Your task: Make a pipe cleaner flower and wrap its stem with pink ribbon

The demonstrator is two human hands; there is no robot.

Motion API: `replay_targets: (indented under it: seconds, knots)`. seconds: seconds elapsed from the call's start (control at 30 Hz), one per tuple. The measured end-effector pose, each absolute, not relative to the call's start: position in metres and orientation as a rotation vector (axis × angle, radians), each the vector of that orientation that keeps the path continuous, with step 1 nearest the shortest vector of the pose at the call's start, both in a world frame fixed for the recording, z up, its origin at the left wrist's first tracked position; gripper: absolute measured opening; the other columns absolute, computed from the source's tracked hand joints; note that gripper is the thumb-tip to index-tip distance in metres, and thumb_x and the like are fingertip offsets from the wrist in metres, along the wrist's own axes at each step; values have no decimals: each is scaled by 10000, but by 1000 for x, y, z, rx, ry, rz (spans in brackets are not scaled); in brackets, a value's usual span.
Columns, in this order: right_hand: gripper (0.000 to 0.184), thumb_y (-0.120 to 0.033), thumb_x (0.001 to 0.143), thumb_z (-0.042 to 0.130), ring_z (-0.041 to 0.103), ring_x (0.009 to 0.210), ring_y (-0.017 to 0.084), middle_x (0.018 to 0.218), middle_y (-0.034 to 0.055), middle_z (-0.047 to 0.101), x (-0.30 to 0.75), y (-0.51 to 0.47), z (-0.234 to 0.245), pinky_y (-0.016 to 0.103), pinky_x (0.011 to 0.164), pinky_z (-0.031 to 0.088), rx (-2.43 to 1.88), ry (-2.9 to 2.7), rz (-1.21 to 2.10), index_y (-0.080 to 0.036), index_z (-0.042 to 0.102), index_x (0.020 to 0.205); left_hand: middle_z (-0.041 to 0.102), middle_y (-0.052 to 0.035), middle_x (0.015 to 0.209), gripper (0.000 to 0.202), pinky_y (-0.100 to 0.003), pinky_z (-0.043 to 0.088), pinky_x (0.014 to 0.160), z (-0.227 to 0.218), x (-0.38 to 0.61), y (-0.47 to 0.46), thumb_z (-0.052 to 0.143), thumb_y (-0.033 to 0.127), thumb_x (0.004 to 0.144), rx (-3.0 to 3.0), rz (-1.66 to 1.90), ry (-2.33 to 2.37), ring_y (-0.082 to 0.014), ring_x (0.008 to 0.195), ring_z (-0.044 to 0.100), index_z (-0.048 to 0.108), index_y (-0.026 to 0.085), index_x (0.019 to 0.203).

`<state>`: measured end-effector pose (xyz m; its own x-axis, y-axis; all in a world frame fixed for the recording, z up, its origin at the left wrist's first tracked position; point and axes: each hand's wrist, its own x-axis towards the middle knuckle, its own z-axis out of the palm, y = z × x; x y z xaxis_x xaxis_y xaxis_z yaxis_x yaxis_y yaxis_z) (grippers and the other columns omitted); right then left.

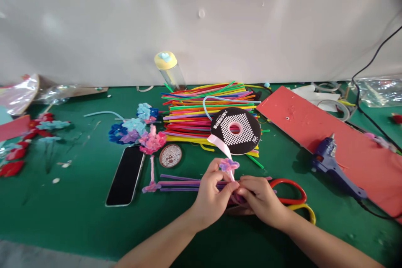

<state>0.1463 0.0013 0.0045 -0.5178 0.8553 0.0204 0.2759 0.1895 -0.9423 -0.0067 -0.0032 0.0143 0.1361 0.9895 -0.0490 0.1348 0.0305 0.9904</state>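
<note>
One pink-purple flower [229, 165] pinched by left hand [210, 197]; right hand [263, 199]: hold hidden, cannot tell; scissors [303, 195] partly covered.

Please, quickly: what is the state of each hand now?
Left hand: closed, holding the purple-pink flower.
Right hand: closed, just beside it; anything held is hidden.

Soft, bright light fills the scene, leaving glare on the pale wall [188, 46] at ten and eleven o'clock. Plastic wrap [381, 92] glints at three. The bench [238, 240] lies in shadow at six. Wide-angle stretching softens the edges; the two-o'clock corner is black.
</note>
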Motion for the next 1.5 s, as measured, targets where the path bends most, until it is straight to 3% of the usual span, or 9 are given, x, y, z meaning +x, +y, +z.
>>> replay_targets:
  seconds: [0.13, 0.3, 0.37, 0.5, 0.8, 1.07, 1.27, 1.4, 1.5]
  knots:
    - [460, -451, 872, 405, 412, 511, 74, 538, -15, 437, 146, 1, 3, 196, 495, 336, -1001, -1693, 1592, -154, 428, 521, 501, -74, 961, 177, -300, 457, 722, 14, -7, -5, 599, 263, 763, 1155, 1035, 1143, -169, 824, 558, 592, 141, 635]
    - [466, -515, 805, 493, 349, 441, 47, 515, -24, 439, 146, 0, -5, 179, 398, 256, -850, -1358, 1952, -111, 575, 588, 490, -6, 636, 241, -237, 422, 501, 16, -4, -5, 650, 360, 720, 850, 957, 890, -87, 495, 513, 632, 132, 642]
    - [453, -502, 790, 528, 337, 415, 34, 517, -22, 452, 146, -1, -6, 174, 372, 218, -807, -1234, 2068, -90, 628, 631, 494, -7, 651, 270, -222, 399, 452, 16, -2, -5, 670, 381, 695, 765, 951, 823, -69, 447, 496, 631, 123, 626]
    - [459, -499, 748, 589, 304, 368, 15, 439, -31, 445, 145, -4, -6, 170, 357, 172, -786, -1027, 2212, -68, 653, 601, 508, -59, 848, 333, -211, 401, 433, 14, 0, -7, 696, 427, 650, 699, 963, 807, -72, 515, 519, 616, 110, 587]
    - [447, -495, 622, 707, 288, 263, 7, 340, -33, 450, 140, -11, -11, 166, 294, 142, -637, -619, 2531, -59, 653, 542, 450, -80, 967, 407, -212, 410, 551, 14, 1, -10, 713, 476, 607, 637, 891, 729, -114, 699, 517, 566, 102, 539]
    - [402, -453, 632, 718, 245, 274, -7, 332, -73, 371, 139, -12, -7, 155, 301, 123, -605, -555, 2554, -54, 682, 621, 455, -80, 949, 421, -258, 409, 729, 13, 0, -9, 680, 468, 651, 676, 864, 689, -159, 841, 468, 535, 111, 481]
    - [383, -455, 672, 685, 297, 312, 5, 402, -26, 485, 137, -13, -3, 162, 329, 191, -623, -728, 2442, -76, 667, 620, 499, -75, 882, 440, -262, 435, 658, 11, 1, -9, 670, 508, 644, 643, 814, 632, -119, 688, 513, 547, 105, 517]
    - [411, -483, 689, 654, 346, 352, 23, 437, -15, 497, 139, -13, -6, 171, 356, 230, -801, -897, 2240, -82, 644, 602, 508, -90, 1021, 363, -236, 428, 579, 9, -1, -8, 644, 477, 687, 712, 847, 720, -111, 687, 529, 661, 116, 661]
    - [421, -505, 707, 621, 347, 389, 33, 471, -15, 493, 141, -10, -3, 176, 372, 246, -958, -1006, 2069, -96, 623, 607, 518, -78, 1038, 256, -248, 439, 648, 8, -1, -6, 657, 396, 704, 792, 900, 852, -151, 809, 533, 691, 159, 794]
